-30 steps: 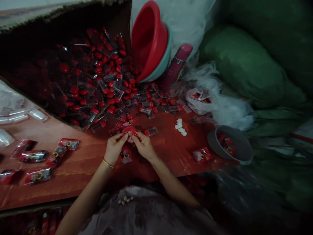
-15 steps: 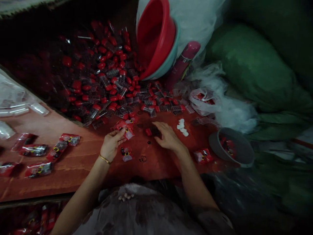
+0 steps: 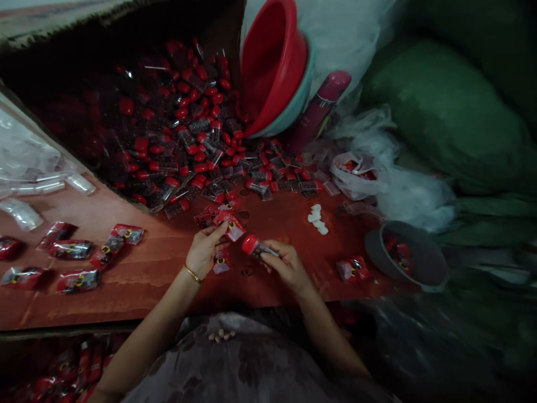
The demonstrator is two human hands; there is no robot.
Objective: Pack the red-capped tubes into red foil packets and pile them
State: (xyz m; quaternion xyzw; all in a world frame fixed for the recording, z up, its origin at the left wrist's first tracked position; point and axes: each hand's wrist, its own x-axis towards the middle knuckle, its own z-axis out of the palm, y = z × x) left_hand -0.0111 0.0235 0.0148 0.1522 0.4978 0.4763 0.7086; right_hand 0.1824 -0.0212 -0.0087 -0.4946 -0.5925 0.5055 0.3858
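While the red-capped bottle (image 3: 255, 247) hangs over the surface (image 3: 289, 217), its cap pointing left, here's the right hand (image 3: 289, 266) pinching it by the clear end. It looks light, stiff and smooth, probably slippery, so that barrel seems the sound place to hold. Just beside it, the left hand (image 3: 203, 249) is closed on the edge of a red packet (image 3: 235, 228): thin, soft film by the look, apt to crumple, so a gentle edge pinch should suit. Beyond, a heap of similar bottles (image 3: 201, 151) spills from a carton (image 3: 210, 22).
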